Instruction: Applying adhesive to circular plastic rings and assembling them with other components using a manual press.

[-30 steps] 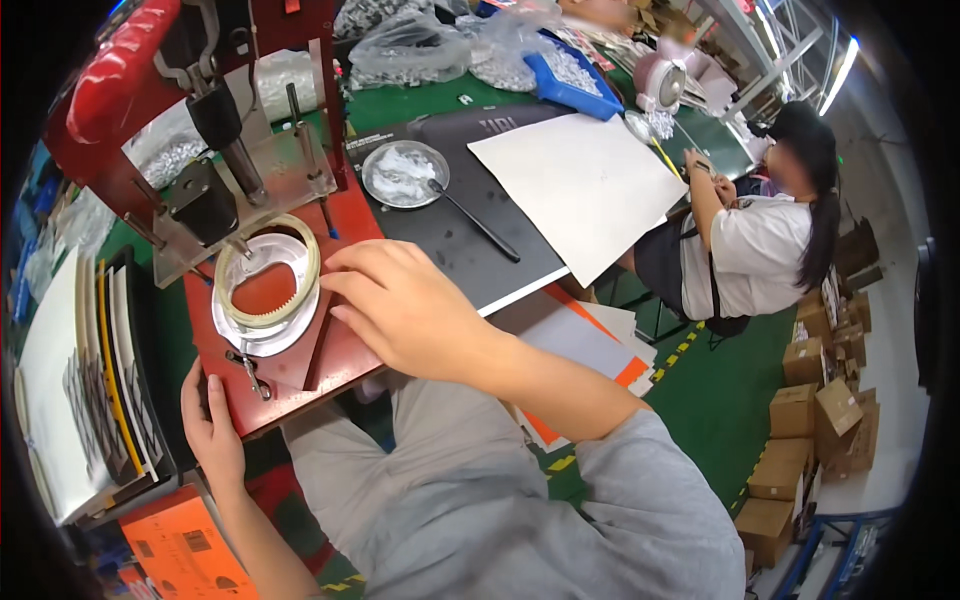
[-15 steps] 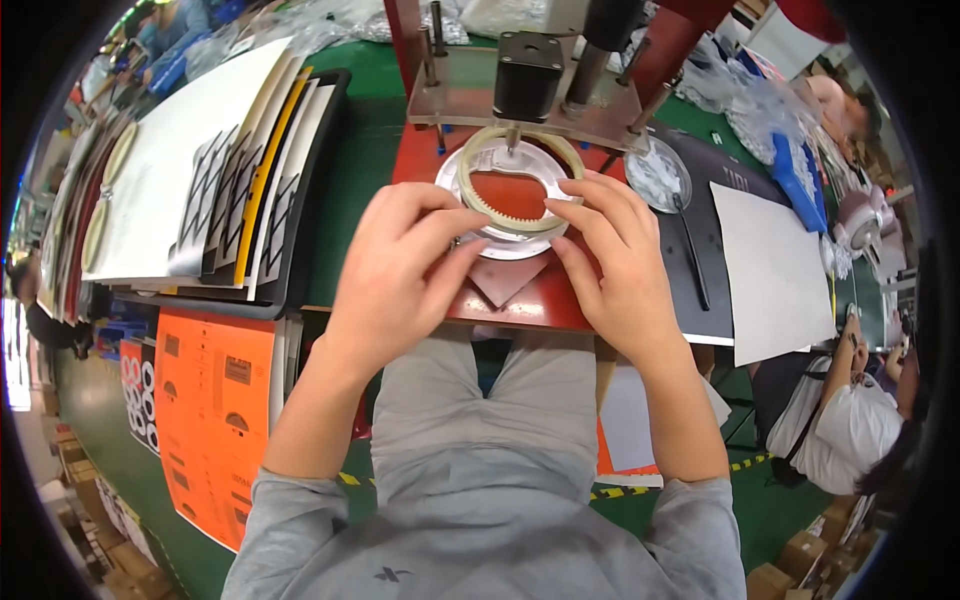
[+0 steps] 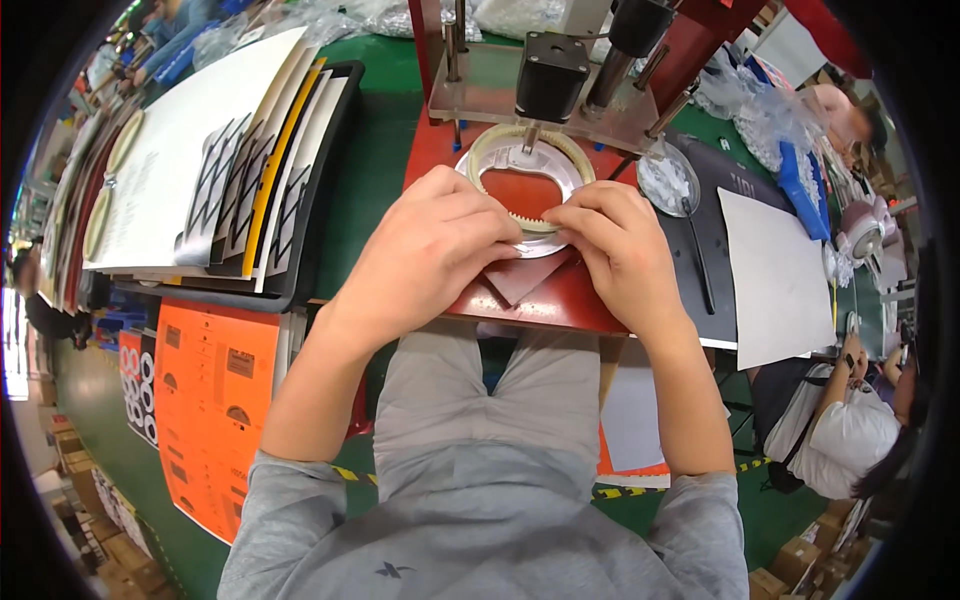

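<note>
A cream ring gear [image 3: 570, 147] with inner teeth rests on a round silver metal part [image 3: 538, 246] that has a cut-out in its middle. My left hand [image 3: 435, 245] is closed at the near left edge of these parts, its fingertips partly hidden behind the knuckles. At the near right, my right hand [image 3: 618, 240] pinches the rim of the ring gear between thumb and fingers. Above the far side stands a small black motor [image 3: 553, 75], its shaft pointing down over the silver part.
A red press frame [image 3: 690, 60] carries a clear plate [image 3: 480, 100] over the red base [image 3: 470, 300]. To the right are a round dish [image 3: 668, 180], a black stick [image 3: 698, 255] and white paper [image 3: 780, 280]. Stacked sheets [image 3: 210, 150] fill a black tray [image 3: 300, 270] at left. Other people sit nearby.
My left hand has moved right along the near edge, its fingers drawing closer together. My right hand's fingers have closed in at the rim. The whole view has shifted slightly.
</note>
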Demonstrator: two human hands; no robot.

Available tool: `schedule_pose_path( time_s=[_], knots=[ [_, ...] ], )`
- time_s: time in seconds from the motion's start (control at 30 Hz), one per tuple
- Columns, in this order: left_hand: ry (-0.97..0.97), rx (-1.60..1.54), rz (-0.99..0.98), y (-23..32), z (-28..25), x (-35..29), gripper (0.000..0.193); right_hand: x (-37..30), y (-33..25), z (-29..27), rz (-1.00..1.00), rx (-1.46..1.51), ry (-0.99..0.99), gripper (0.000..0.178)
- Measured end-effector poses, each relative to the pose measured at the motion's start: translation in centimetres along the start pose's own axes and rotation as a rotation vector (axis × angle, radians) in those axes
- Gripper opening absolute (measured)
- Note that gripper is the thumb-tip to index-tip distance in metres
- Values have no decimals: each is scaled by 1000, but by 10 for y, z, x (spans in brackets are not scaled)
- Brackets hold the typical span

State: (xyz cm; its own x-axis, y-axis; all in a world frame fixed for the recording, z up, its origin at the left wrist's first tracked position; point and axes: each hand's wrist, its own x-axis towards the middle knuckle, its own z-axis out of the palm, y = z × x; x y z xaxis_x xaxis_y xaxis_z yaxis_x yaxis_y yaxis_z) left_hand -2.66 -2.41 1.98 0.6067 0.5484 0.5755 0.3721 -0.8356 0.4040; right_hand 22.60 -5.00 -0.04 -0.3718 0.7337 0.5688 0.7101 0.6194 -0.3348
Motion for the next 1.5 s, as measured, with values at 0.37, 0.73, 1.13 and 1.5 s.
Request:
schedule_pose_path(
  time_s=[0.37,0.73,1.13,1.5],
  knots=[
    [-108,-55,-142,-15,-10,-3,12,2,-9,19,-45,-29,122,23],
    [-231,-106,-157,-27,-18,6,10,6,-7,17,-23,17,99,24],
    [-111,184,-29,-3,-12,-20,22,7,-9,13,-21,34,59,26],
    [65,-38,-157,-1,3,-40,32,8,-17,11,-62,-45,-2,34]
  ],
)
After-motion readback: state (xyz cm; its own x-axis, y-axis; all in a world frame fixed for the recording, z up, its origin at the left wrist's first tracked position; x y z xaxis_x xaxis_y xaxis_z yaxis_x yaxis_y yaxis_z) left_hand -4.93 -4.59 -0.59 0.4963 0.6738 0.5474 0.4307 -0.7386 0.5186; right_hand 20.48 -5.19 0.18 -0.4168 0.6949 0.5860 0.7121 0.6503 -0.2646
